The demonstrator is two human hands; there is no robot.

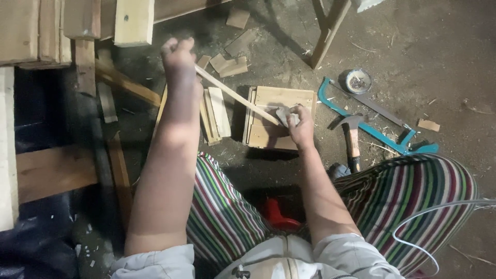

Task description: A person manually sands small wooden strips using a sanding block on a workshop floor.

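The left hand [178,54] is gripping one end of a thin wooden strip [232,93], fingers curled tightly around it, up at about eleven o'clock in the head view. The strip is running diagonally down toward four o'clock, where the right hand [299,126] is pressing a small grey pad, likely sandpaper [287,116], against its lower end, fingers pinched around the pad. That lower end is resting over a small slatted wooden box [274,121] sitting on the dirt floor [439,46].

The strip is looking slender and is being held only at its ends, so heavy pressure from the pad could, in my judgement, bow or snap it, or slip the fingers onto a splintery edge. The box is loose on the floor and may be shifting under a push.

Room is tight. Loose slats [217,111] are lying just beside the box at nine o'clock, and offcuts [230,64] are scattered at twelve o'clock. A hammer [352,137] and a teal hacksaw [372,121] are lying near the right wrist at three o'clock, with a small round tin [358,81] beyond. Stacked timber [46,31] is crowding the left hand; open floor is lying toward two o'clock.
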